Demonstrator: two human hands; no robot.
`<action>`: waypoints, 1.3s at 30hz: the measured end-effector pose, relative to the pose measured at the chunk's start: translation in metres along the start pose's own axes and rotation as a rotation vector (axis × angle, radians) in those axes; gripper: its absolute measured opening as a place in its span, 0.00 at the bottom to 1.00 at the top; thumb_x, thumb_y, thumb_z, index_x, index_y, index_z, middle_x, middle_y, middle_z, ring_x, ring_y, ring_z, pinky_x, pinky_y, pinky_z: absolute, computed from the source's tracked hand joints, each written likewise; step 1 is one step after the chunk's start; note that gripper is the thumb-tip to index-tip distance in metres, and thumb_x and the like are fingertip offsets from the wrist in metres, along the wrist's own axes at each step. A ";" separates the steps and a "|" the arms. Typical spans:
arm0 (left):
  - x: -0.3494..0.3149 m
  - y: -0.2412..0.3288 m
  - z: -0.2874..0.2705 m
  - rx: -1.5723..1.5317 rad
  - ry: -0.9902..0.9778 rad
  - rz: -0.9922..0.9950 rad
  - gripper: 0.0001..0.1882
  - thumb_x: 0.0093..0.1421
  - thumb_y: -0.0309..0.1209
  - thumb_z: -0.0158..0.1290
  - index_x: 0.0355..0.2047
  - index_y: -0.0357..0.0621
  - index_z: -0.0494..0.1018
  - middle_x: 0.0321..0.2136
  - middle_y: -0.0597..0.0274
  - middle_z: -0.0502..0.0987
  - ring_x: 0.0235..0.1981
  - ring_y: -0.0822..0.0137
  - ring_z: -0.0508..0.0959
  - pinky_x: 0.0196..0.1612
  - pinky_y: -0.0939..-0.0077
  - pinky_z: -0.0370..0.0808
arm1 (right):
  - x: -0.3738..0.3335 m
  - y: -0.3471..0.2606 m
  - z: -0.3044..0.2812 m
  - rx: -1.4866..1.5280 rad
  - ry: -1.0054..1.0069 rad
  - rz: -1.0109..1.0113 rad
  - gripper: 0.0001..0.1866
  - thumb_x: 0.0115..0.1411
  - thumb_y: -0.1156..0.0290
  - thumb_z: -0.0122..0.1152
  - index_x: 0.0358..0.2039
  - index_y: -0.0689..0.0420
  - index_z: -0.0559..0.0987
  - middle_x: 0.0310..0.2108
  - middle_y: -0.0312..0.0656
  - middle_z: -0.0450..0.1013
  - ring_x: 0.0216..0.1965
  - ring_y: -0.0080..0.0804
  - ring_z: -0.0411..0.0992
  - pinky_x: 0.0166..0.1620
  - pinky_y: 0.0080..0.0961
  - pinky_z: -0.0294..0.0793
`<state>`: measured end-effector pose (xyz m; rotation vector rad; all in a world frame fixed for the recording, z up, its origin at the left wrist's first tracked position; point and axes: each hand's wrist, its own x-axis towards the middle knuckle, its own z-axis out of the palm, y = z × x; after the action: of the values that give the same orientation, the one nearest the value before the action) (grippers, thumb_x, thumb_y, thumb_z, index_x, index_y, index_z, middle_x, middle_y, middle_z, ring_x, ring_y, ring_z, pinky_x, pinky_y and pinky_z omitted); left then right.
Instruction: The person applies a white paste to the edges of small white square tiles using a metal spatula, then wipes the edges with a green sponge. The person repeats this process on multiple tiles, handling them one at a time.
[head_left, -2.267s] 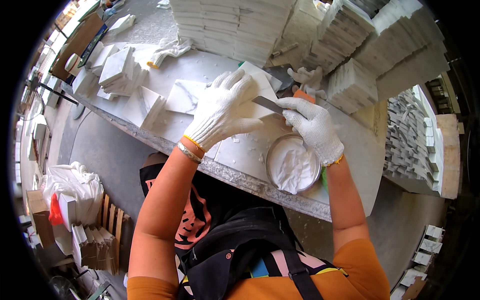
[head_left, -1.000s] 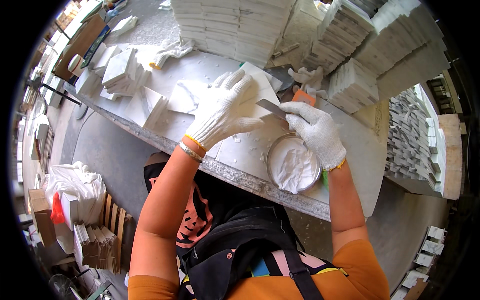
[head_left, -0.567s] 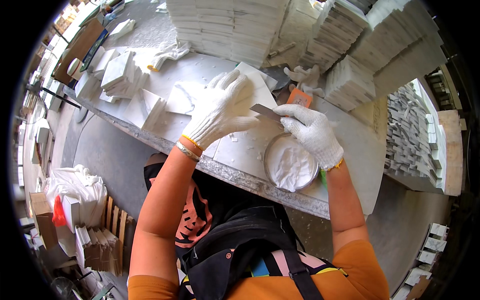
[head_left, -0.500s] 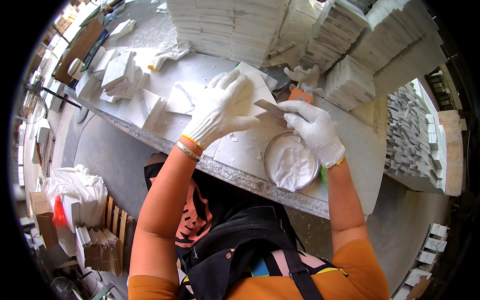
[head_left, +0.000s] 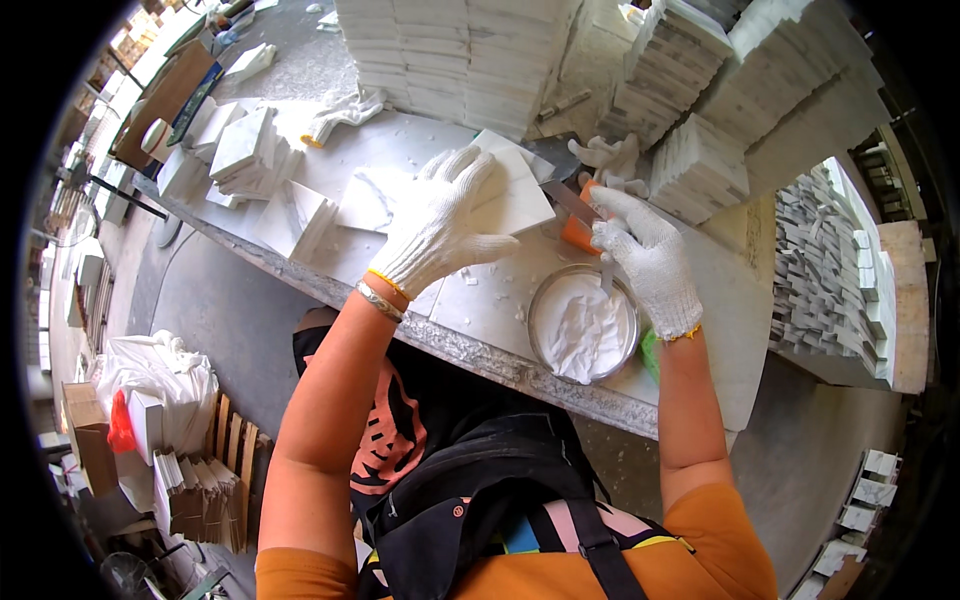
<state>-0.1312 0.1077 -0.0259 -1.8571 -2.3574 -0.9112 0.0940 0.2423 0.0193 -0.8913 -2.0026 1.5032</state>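
White marble tile (head_left: 525, 198) on the counter (head_left: 705, 300), its near-left part hidden under the person's left hand (head_left: 445, 220). That hand: gloved, flat, palm down, fingers slightly parted, thumb out wide; grasps nothing. Right hand (head_left: 650, 250), also gloved, fingers closed on a flat metal blade (head_left: 572, 203); blade crosses in front of an orange object (head_left: 577, 237), tip near the tile's right side, contact unclear.

Close by: round bowl (head_left: 532, 325) of white paste (head_left: 585, 325) below the right hand; green item (head_left: 652, 355) beside it, partly covered by the wrist. Another tile (head_left: 365, 200) left of the left hand.

Farther out: a loose glove (head_left: 607, 155) and tile stacks (head_left: 700, 165) crowd the far right; a tall stack (head_left: 440, 60) walls off the far side. Yellow-cuffed glove (head_left: 342, 112) and small tile pile (head_left: 245, 152) at left.
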 end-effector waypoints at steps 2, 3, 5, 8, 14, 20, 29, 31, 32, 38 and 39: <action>0.002 0.001 -0.003 0.000 0.007 0.005 0.51 0.39 0.52 0.68 0.62 0.43 0.65 0.61 0.44 0.66 0.61 0.43 0.65 0.62 0.53 0.65 | -0.006 0.001 -0.005 0.058 -0.025 0.039 0.19 0.61 0.79 0.60 0.53 0.61 0.78 0.36 0.36 0.77 0.35 0.18 0.73 0.39 0.18 0.75; 0.003 0.002 -0.003 -0.023 0.004 -0.023 0.51 0.38 0.52 0.69 0.62 0.43 0.65 0.60 0.44 0.67 0.60 0.43 0.66 0.62 0.54 0.66 | -0.009 0.003 -0.008 0.087 -0.038 0.058 0.19 0.61 0.78 0.61 0.54 0.62 0.78 0.36 0.37 0.77 0.35 0.19 0.74 0.39 0.18 0.75; 0.006 0.004 -0.005 -0.054 0.001 -0.076 0.52 0.37 0.51 0.69 0.62 0.43 0.66 0.58 0.44 0.68 0.58 0.43 0.68 0.61 0.54 0.67 | -0.014 0.006 -0.012 0.101 -0.035 0.057 0.18 0.60 0.79 0.60 0.52 0.61 0.79 0.40 0.39 0.79 0.38 0.20 0.75 0.41 0.18 0.75; 0.005 0.010 -0.020 -0.072 0.040 -0.057 0.51 0.37 0.49 0.70 0.61 0.42 0.67 0.57 0.44 0.70 0.56 0.44 0.70 0.59 0.55 0.69 | -0.025 0.004 -0.013 0.140 -0.011 0.065 0.15 0.60 0.80 0.61 0.48 0.62 0.80 0.38 0.39 0.80 0.38 0.22 0.77 0.43 0.19 0.76; -0.030 0.044 -0.060 -0.810 -0.043 -0.315 0.45 0.44 0.43 0.68 0.61 0.36 0.67 0.55 0.51 0.72 0.51 0.62 0.74 0.53 0.71 0.72 | -0.048 -0.011 -0.004 0.190 -0.040 0.020 0.08 0.60 0.82 0.61 0.41 0.61 0.79 0.42 0.40 0.79 0.40 0.24 0.77 0.44 0.20 0.76; -0.086 0.055 -0.057 -1.432 -0.242 -0.505 0.46 0.47 0.51 0.66 0.59 0.30 0.67 0.52 0.50 0.75 0.50 0.60 0.77 0.54 0.66 0.74 | -0.051 -0.016 0.024 0.153 -0.252 -0.403 0.11 0.55 0.84 0.66 0.39 0.60 0.80 0.54 0.42 0.74 0.51 0.27 0.73 0.52 0.24 0.74; -0.143 0.026 -0.047 -1.781 -0.411 -0.482 0.43 0.62 0.61 0.49 0.64 0.39 0.63 0.60 0.51 0.68 0.60 0.55 0.69 0.59 0.52 0.66 | -0.059 -0.017 0.064 0.078 -0.361 -0.400 0.12 0.47 0.81 0.73 0.33 0.60 0.81 0.44 0.40 0.76 0.47 0.30 0.74 0.48 0.25 0.74; -0.146 0.033 -0.062 -1.791 -0.391 -0.384 0.51 0.59 0.69 0.44 0.68 0.38 0.58 0.66 0.47 0.61 0.66 0.52 0.60 0.61 0.45 0.61 | -0.059 -0.007 0.074 0.118 -0.334 -0.339 0.10 0.50 0.83 0.70 0.34 0.61 0.81 0.42 0.38 0.75 0.44 0.26 0.74 0.45 0.21 0.74; -0.154 0.025 -0.055 -1.874 -0.331 -0.380 0.48 0.60 0.64 0.49 0.67 0.38 0.59 0.64 0.51 0.64 0.61 0.56 0.67 0.58 0.53 0.67 | -0.055 0.003 0.079 0.109 -0.327 -0.342 0.09 0.52 0.84 0.68 0.34 0.61 0.80 0.41 0.37 0.74 0.41 0.25 0.73 0.43 0.19 0.74; -0.149 0.012 -0.040 -1.497 -0.193 -0.505 0.29 0.61 0.40 0.61 0.60 0.41 0.69 0.45 0.67 0.76 0.42 0.77 0.73 0.45 0.77 0.74 | -0.053 0.006 0.096 0.148 -0.279 -0.251 0.09 0.54 0.85 0.64 0.35 0.62 0.79 0.39 0.36 0.74 0.37 0.21 0.72 0.40 0.18 0.72; -0.151 0.003 -0.032 -1.486 -0.158 -0.553 0.27 0.62 0.39 0.61 0.58 0.40 0.71 0.44 0.67 0.77 0.41 0.77 0.73 0.45 0.78 0.74 | -0.052 0.005 0.101 0.150 -0.288 -0.248 0.09 0.54 0.85 0.64 0.36 0.62 0.79 0.40 0.36 0.74 0.38 0.21 0.72 0.41 0.18 0.72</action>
<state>-0.0942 -0.0403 -0.0508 -1.2350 -2.3693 -3.2812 0.0584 0.1387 -0.0133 -0.3660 -2.0714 1.6839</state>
